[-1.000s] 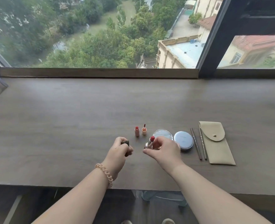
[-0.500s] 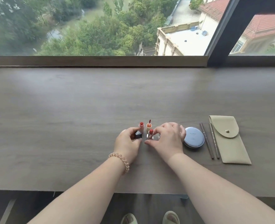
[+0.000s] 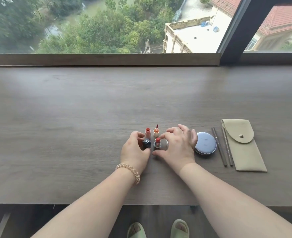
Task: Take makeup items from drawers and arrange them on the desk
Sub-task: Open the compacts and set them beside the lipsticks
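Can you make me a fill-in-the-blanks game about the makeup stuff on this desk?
1. The left hand holds a black ___.
2. The red lipstick stands ___ on the desk.
3. Between the blue compact and the pouch lie ___ pencils.
4. The spiral band is on the ___ wrist.
Missing words: cap; upright; two; left.
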Demonstrator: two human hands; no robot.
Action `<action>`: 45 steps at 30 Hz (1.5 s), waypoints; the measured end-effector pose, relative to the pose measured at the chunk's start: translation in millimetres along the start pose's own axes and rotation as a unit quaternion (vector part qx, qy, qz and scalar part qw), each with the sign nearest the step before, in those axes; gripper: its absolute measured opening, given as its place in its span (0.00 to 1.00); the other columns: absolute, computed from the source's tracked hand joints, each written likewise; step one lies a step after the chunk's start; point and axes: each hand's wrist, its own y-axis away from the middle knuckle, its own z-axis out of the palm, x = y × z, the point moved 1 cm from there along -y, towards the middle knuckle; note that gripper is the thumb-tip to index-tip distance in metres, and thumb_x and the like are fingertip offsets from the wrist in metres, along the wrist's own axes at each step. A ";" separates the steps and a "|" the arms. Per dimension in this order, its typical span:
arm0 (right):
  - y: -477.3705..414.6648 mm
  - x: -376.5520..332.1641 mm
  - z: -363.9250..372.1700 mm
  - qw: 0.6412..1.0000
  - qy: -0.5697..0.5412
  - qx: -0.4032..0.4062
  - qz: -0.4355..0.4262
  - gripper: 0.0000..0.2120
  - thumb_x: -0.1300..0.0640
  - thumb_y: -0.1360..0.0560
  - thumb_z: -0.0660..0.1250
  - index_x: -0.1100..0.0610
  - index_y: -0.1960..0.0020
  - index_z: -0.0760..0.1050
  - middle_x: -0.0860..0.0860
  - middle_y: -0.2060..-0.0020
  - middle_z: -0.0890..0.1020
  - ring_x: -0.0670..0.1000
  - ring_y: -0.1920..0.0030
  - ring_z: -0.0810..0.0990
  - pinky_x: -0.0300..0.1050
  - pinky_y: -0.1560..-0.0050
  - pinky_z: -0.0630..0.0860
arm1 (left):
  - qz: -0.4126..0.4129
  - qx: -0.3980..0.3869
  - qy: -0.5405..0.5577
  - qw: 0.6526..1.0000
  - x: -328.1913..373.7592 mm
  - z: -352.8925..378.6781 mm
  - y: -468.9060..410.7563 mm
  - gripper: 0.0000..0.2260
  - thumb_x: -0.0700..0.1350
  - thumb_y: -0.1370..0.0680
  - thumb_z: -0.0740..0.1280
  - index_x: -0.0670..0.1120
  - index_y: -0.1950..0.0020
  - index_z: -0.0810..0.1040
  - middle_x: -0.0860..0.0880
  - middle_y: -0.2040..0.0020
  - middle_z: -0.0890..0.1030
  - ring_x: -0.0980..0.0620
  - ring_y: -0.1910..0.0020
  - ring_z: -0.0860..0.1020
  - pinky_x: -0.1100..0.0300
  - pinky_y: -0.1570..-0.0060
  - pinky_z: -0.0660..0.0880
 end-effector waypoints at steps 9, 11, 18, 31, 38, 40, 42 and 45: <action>5.1 40.9 -25.5 0.995 0.047 -0.092 0.001 0.45 0.35 0.41 0.74 0.43 0.28 0.60 0.47 0.27 0.63 0.51 0.25 0.49 0.55 0.30 0.37 | 0.020 0.088 0.132 0.987 22.9 -23.8 18.7 0.17 0.47 0.34 0.69 0.51 0.47 0.70 0.52 0.50 0.77 0.53 0.51 0.75 0.57 0.49 0.73; 1.9 43.3 -24.7 0.989 0.055 -0.137 0.000 0.43 0.39 0.37 0.72 0.43 0.27 0.56 0.47 0.26 0.61 0.51 0.25 0.47 0.57 0.29 0.36 | 0.029 0.109 0.169 0.979 37.7 -30.2 20.2 0.17 0.49 0.36 0.67 0.52 0.48 0.71 0.53 0.52 0.77 0.54 0.51 0.76 0.56 0.51 0.74; -1.3 40.2 -51.3 0.983 -0.125 -0.115 0.077 0.37 0.39 0.43 0.76 0.40 0.36 0.68 0.41 0.42 0.74 0.47 0.35 0.65 0.54 0.28 0.51 | 0.083 0.066 0.233 0.967 83.0 -38.6 37.9 0.10 0.45 0.32 0.69 0.53 0.53 0.74 0.48 0.50 0.78 0.59 0.54 0.77 0.68 0.59 0.73; 0.6 37.8 -185.3 0.844 -0.513 -0.156 0.019 0.42 0.29 0.48 0.73 0.57 0.44 0.78 0.57 0.50 0.84 0.50 0.50 0.82 0.46 0.45 0.74 | 0.015 -0.258 0.435 0.863 164.0 -16.5 76.3 0.26 0.47 0.36 0.74 0.50 0.39 0.73 0.46 0.50 0.83 0.46 0.55 0.83 0.57 0.57 0.76; 12.5 54.9 -209.2 0.867 -0.468 -0.173 -0.002 0.25 0.38 0.39 0.71 0.47 0.45 0.79 0.52 0.47 0.82 0.45 0.46 0.80 0.41 0.42 0.74 | 0.013 -0.281 0.498 0.820 175.9 -2.4 91.0 0.23 0.52 0.36 0.68 0.46 0.43 0.78 0.46 0.47 0.80 0.48 0.55 0.78 0.60 0.60 0.69; 12.5 57.3 -209.7 0.876 -0.455 -0.163 -0.005 0.25 0.35 0.41 0.71 0.44 0.46 0.80 0.51 0.48 0.81 0.45 0.46 0.80 0.45 0.40 0.73 | 0.026 -0.279 0.477 0.833 176.6 0.8 93.1 0.25 0.51 0.35 0.69 0.44 0.39 0.75 0.45 0.45 0.79 0.48 0.55 0.78 0.60 0.61 0.69; 11.5 58.0 -209.0 0.874 -0.460 -0.159 -0.009 0.24 0.35 0.40 0.70 0.44 0.47 0.80 0.51 0.49 0.82 0.45 0.46 0.80 0.46 0.40 0.73 | 0.036 -0.263 0.453 0.851 179.5 3.0 95.2 0.26 0.50 0.36 0.71 0.44 0.40 0.74 0.45 0.48 0.80 0.50 0.56 0.79 0.62 0.61 0.70; 10.3 59.5 -206.6 0.863 -0.478 -0.162 -0.022 0.24 0.35 0.39 0.71 0.45 0.47 0.79 0.51 0.49 0.83 0.47 0.46 0.81 0.49 0.39 0.73 | 0.047 -0.246 0.453 0.856 184.0 4.3 96.9 0.22 0.49 0.38 0.73 0.47 0.45 0.77 0.48 0.55 0.81 0.50 0.58 0.80 0.64 0.64 0.72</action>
